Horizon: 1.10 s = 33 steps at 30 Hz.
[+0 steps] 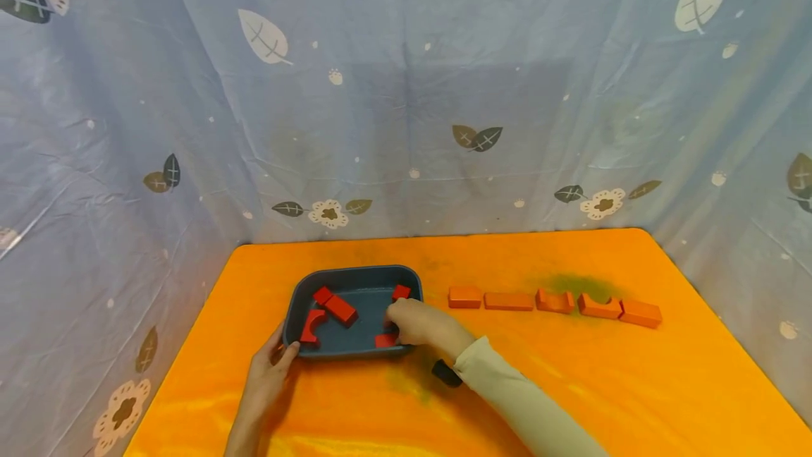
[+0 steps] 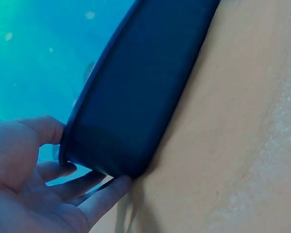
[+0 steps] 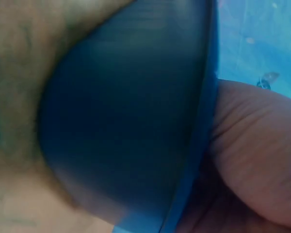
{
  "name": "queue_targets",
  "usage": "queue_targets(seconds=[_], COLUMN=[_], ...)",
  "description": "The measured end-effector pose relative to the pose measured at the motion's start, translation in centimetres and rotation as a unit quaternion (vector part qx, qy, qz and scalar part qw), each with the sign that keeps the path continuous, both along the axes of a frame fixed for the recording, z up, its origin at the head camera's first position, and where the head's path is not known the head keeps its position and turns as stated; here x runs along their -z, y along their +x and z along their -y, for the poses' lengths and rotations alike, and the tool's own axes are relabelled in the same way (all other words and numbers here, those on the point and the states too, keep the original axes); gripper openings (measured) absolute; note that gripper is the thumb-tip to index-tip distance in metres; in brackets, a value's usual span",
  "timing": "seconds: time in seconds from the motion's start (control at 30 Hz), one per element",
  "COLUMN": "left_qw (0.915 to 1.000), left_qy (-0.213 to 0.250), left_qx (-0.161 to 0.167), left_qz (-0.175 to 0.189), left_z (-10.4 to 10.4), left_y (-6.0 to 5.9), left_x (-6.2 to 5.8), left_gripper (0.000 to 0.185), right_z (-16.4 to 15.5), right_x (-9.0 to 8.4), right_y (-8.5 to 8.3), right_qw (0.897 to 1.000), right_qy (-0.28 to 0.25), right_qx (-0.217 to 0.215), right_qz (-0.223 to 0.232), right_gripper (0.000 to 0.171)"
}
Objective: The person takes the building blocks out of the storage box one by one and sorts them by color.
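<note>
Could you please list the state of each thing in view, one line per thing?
blue tray: flat on the orange table, holding red blocks.
red blocks in the tray: lying loose on the tray floor.
row of blocks: five lined up on the table right of the tray.
left hand: gripping the tray's near left corner.
right hand: inside the tray over a red block; grasp unclear.
orange table: covered, with a green stain.

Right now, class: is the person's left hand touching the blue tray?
Touching. In the left wrist view the left hand has its thumb on the rim of the blue tray and its fingers under the corner, no gap showing.
</note>
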<state>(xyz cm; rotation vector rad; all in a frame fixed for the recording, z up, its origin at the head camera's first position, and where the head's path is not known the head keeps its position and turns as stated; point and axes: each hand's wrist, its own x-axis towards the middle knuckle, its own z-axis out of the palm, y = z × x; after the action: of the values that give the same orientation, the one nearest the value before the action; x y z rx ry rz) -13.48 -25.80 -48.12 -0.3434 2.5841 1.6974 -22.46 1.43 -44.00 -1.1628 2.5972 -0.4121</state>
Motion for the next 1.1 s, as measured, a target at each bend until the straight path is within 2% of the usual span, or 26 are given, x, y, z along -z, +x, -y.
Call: queue_targets(seconds=[0.2,0.33,0.5,0.6,0.83,1.1], left_qw=[1.0000,1.0000,1.0000,0.9999,0.9999,1.0000], left_qy=[0.003,0.001,-0.001,0.000,0.001,-0.003], left_qx=[0.002,0.003,0.005,0.009,0.004,0.007], left_qz=[-0.005,-0.002,-0.003,-0.005,-0.013,-0.006], left_z=[-0.2,-0.1,-0.2,-0.2,-0.4,-0.4], left_y=[0.0,0.0,0.1,0.2,0.2,0.1], left_x=[0.0,0.0,0.2,0.2,0.0,0.0], left_gripper=[0.061,0.062,0.062,0.062,0.061,0.062], right_z=[0.7,0.9,0.5,-0.1,-2.1,-5.1], right_x=[0.7,0.8,1.2,1.0,-0.6,-0.4], right_y=[0.0,-0.1,-0.2,-0.3,-0.9,-1.1], right_qw=[0.997,0.996,0.996,0.996,0.994,0.982], right_qy=[0.040,0.048,0.030,0.002,-0.101,-0.187], right_qx=[0.020,0.017,0.005,-0.004,-0.020,0.006], right_qz=[-0.057,-0.067,-0.085,-0.093,-0.031,0.016], right_gripper=[0.019,0.017,0.018,0.020,0.027,0.027])
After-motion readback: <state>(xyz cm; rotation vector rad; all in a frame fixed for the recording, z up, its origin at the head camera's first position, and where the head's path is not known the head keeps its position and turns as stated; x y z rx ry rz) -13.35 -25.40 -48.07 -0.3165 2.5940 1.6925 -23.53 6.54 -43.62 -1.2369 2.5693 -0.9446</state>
